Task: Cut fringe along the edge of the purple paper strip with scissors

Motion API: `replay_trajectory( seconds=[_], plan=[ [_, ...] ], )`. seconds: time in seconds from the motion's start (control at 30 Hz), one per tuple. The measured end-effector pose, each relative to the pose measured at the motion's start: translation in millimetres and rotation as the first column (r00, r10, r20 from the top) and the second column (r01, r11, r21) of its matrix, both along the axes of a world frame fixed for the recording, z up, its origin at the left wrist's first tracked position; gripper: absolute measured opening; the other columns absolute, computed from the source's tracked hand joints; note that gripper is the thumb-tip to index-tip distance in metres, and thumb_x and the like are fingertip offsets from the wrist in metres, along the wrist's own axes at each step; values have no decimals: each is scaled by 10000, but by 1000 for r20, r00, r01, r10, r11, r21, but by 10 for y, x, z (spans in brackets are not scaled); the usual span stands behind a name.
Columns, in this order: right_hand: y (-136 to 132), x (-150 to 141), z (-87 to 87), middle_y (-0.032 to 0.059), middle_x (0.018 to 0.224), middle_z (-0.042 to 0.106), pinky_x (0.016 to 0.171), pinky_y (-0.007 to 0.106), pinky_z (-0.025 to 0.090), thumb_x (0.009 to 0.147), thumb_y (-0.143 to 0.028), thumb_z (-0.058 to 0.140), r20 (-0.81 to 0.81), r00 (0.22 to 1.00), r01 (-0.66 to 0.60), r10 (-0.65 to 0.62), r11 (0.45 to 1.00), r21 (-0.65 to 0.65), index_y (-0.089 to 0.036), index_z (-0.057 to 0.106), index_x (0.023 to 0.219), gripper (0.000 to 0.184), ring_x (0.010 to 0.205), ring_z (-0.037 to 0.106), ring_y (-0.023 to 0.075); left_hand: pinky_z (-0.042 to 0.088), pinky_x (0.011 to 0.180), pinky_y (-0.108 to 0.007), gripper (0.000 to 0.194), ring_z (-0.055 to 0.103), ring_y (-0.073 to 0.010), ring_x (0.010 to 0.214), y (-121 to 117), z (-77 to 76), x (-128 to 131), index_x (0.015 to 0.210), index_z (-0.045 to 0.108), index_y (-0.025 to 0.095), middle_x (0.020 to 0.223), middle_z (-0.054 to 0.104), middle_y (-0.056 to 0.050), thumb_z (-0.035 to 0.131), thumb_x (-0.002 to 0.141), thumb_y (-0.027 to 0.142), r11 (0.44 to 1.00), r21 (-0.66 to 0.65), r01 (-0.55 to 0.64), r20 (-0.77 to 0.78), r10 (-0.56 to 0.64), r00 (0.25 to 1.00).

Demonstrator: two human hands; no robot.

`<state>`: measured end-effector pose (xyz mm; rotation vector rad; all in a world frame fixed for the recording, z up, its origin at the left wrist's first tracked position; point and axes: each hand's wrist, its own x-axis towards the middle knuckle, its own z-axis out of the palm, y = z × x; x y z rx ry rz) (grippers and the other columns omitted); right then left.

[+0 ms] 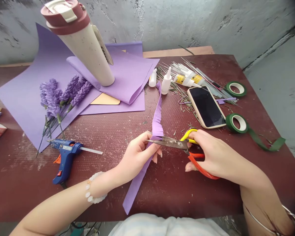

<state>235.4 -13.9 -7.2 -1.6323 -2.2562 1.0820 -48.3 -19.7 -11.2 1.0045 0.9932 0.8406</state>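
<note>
The left hand (140, 155) pinches a thin purple strip (157, 126), flat at its near end and finely fringed at the far one, above the middle of the pebbled, dark-red tabletop (108, 193). A blue plastic glue gun (67, 155) lies well apart to the left, leaving elbow room. The right hand (211, 152) curls around the yellow-and-red handles of metal scissors (170, 142), blades across the strip.

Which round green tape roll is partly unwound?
The white-cored green roll nearer the right hand; its loose green strip trails rightward. The farther roll shows none.
</note>
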Motion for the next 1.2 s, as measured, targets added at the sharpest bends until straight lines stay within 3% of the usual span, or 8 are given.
replay_trajectory(
  seconds=[0.27, 0.4, 0.5, 0.57, 0.67, 1.03, 1.2],
  plan=[
    [-14, -52, 11, 25, 1047, 697, 718, 391, 575, 771, -589, 978, 77, 997, -16, 13, 999, 43, -303, 672, 1119, 545, 828, 724, 289, 441, 661, -305, 436, 528, -133, 589, -61, -62, -29, 804, 569, 242, 645, 602, 39, 675, 1147, 490, 987, 155, 44, -144, -21, 989],
    [-5, -101, 30, -9, 936, 680, 653, 357, 512, 775, -614, 957, 71, 997, -11, 9, 999, 32, -310, 637, 1028, 508, 733, 675, 254, 424, 640, -310, 492, 510, -136, 578, -46, -58, -26, 770, 557, 245, 630, 583, 37, 688, 1134, 550, 990, 133, 42, -153, -21, 988],
    [-22, -113, 35, -37, 809, 642, 607, 334, 462, 907, -588, 832, 5, 1000, 5, -5, 1000, -26, -315, 567, 923, 381, 676, 642, 229, 419, 637, -311, 506, 496, -129, 560, -12, -35, -24, 755, 566, 239, 617, 565, 44, 711, 1118, 559, 995, 91, 31, -119, -20, 993],
    [-41, -106, 31, -43, 763, 626, 593, 329, 445, 967, -496, 744, -44, 999, -6, 4, 999, -46, -317, 526, 876, 297, 652, 625, 218, 419, 638, -311, 504, 485, -123, 549, 9, -29, -24, 753, 573, 235, 607, 554, 51, 730, 1108, 556, 998, 59, 37, -71, -33, 997],
    [-63, -89, 17, -51, 717, 606, 570, 323, 426, 949, -337, 653, -73, 997, -36, 34, 999, -25, -323, 488, 854, 191, 608, 588, 206, 420, 642, -312, 509, 480, -120, 544, 22, -38, -24, 733, 582, 232, 592, 554, 51, 729, 1117, 532, 997, 24, 67, 3, -68, 998],
    [-94, -67, -26, -57, 634, 597, 523, 315, 405, 907, -215, 609, -60, 996, -60, 59, 998, -25, -330, 432, 827, 226, 515, 507, 188, 439, 640, -322, 570, 483, -130, 522, 29, -25, -14, 733, 622, 229, 558, 581, 40, 780, 1054, 673, 997, 0, 73, 14, -73, 997],
    [-108, -14, -117, -58, 631, 599, 538, 324, 384, 910, -178, 564, -5, 995, -94, 95, 992, 79, -327, 409, 829, 230, 494, 482, 187, 439, 630, -305, 477, 496, -124, 524, 22, -21, -8, 822, 692, 212, 575, 585, 51, 802, 1059, 611, 998, -13, 60, 40, -60, 997]
  ],
)
